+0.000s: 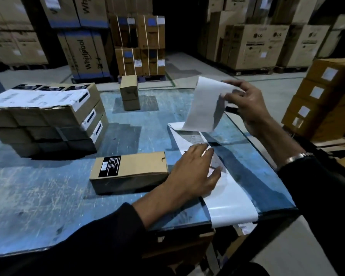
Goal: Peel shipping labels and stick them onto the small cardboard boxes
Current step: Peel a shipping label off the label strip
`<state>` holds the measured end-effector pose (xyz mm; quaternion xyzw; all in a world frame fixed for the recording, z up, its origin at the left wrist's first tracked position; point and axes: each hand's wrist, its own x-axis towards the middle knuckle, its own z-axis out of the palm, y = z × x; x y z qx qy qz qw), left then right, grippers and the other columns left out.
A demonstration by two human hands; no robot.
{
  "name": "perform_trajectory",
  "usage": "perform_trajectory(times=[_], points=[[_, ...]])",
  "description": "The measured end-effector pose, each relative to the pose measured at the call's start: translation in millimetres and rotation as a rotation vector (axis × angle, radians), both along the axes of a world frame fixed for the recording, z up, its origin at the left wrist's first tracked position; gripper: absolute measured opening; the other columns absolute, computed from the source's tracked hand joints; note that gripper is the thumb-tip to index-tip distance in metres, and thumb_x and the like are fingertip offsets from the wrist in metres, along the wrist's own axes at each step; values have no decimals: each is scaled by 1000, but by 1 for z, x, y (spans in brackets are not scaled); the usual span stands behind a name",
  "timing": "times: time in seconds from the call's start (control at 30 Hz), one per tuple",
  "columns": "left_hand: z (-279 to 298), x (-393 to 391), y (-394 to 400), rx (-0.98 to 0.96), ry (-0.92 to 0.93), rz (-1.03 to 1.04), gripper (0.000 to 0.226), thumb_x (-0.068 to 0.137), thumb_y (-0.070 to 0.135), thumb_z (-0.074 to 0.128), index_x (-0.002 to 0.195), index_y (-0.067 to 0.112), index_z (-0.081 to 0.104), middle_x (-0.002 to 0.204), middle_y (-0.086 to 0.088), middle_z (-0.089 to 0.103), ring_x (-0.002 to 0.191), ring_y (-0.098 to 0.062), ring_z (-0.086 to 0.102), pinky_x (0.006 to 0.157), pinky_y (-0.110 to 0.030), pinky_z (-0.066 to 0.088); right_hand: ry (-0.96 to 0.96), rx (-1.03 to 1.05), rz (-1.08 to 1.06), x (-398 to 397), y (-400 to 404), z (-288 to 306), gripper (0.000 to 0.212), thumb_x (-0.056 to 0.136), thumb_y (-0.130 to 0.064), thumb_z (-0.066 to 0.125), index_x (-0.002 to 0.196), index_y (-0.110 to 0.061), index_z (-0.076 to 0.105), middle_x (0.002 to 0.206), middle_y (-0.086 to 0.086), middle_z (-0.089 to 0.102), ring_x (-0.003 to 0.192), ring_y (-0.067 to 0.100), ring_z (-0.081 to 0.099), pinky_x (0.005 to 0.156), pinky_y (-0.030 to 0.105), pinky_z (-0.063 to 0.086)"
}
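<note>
The left hand lies flat with fingers spread, pressing the backing sheet down on the blue tabletop. The right hand is raised above the sheet and pinches the top edge of a white label between thumb and fingers, its lower end still joined to the sheet. A small cardboard box lies just beside the left hand, with a stack of labelled boxes farther left.

Scratched blue table, big appliance cartons — stacked behind
</note>
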<state>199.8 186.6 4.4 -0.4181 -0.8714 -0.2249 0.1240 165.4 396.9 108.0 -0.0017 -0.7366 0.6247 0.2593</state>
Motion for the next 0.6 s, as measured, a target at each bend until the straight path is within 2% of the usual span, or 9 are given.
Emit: perform_trajectory(times=[0.07, 0.13, 0.2, 0.27, 0.3, 0.37, 0.47, 0.53, 0.6], points=[[-4, -3, 4, -49, -31, -9, 54, 106, 40, 58, 143, 0, 59, 153, -19, 55, 145, -36, 44, 121, -40, 32, -11, -84, 25, -33, 3, 7, 32, 94, -1, 69, 118, -22, 71, 102, 2, 74, 84, 15, 68, 70, 31, 61], [-10, -4, 4, -53, -70, -19, 51, 105, 45, 56, 134, 4, 66, 144, -14, 63, 138, -32, 51, 115, -40, 40, -85, -160, 13, -74, 6, 8, 33, 92, -5, 71, 120, -24, 69, 102, 2, 73, 82, 15, 68, 62, 26, 56], [-10, 0, 3, -41, -49, -10, 46, 103, 50, 55, 125, 14, 71, 131, -5, 68, 124, -25, 56, 101, -40, 49, -193, -239, -16, -105, 3, 0, 28, 90, -8, 73, 115, -21, 69, 95, 2, 72, 79, 18, 68, 60, 24, 54], [-7, -6, 9, -14, -67, 20, 35, 101, 52, 54, 115, 28, 74, 116, 8, 68, 110, -17, 56, 88, -36, 49, -307, -280, -42, -142, 2, -9, 10, 90, -5, 72, 95, -12, 70, 77, 3, 68, 69, 22, 64, 55, 25, 54], [-3, -5, 7, 2, -69, 28, 31, 101, 52, 53, 111, 33, 75, 110, 13, 66, 106, -14, 55, 84, -35, 48, -356, -273, -60, -150, 1, -14, 11, 91, -5, 69, 83, -11, 65, 66, 3, 63, 61, 22, 59, 50, 24, 50], [0, -9, 7, 38, -95, 17, 26, 103, 47, 54, 109, 35, 76, 107, 15, 64, 103, -11, 53, 80, -31, 46, -437, -283, -76, -167, 2, -22, 27, 94, -11, 64, 70, -17, 53, 55, 1, 49, 46, 17, 45, 46, 20, 39], [-3, -18, 9, 85, -104, 11, 23, 105, 42, 58, 114, 32, 76, 112, 13, 67, 104, -13, 55, 79, -26, 39, -556, -268, 12, -202, 7, -26, 49, 101, -15, 49, 54, -24, 39, 47, -3, 30, 35, 13, 26, 39, 17, 27], [-5, -20, 10, 84, -90, 6, 25, 104, 43, 58, 115, 29, 76, 114, 12, 68, 105, -14, 56, 80, -27, 41, -619, -268, 79, -212, 10, -23, 53, 108, -19, 45, 56, -21, 38, 41, -5, 30, 31, 12, 27, 34, 17, 25], [-10, -21, 10, 87, -99, 1, 26, 103, 44, 59, 116, 28, 75, 116, 12, 67, 106, -13, 56, 82, -29, 45, -677, -255, 97, -219, 12, -26, 44, 112, -29, 47, 69, -17, 41, 44, -2, 40, 38, 13, 38, 36, 18, 35]])
